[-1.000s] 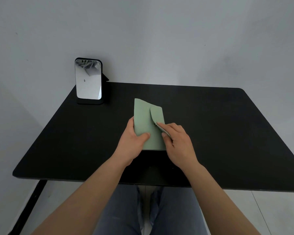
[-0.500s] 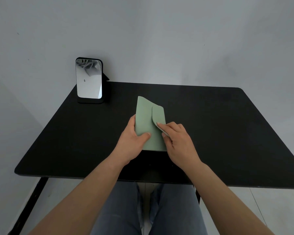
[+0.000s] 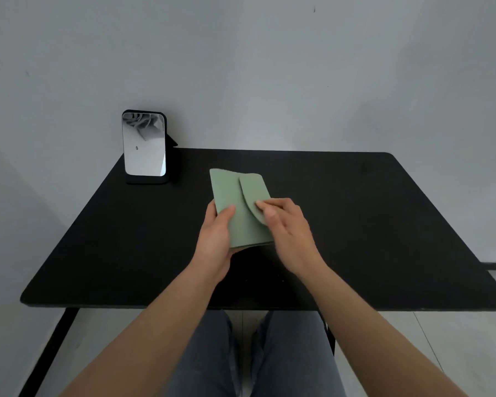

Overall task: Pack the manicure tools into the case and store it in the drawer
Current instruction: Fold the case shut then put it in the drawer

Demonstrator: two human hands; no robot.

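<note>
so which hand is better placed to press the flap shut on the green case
Right. The right hand already has its fingertips on the flap of the green case. The left hand grips the case's left edge, steadying it, so it should hold.

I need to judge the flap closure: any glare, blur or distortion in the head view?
Head view: soft, even light, no glare on the green case; the right hand is slightly motion-blurred over the flap; wide-angle bending curves the black table edges; only the mirror reflects brightly.
</note>
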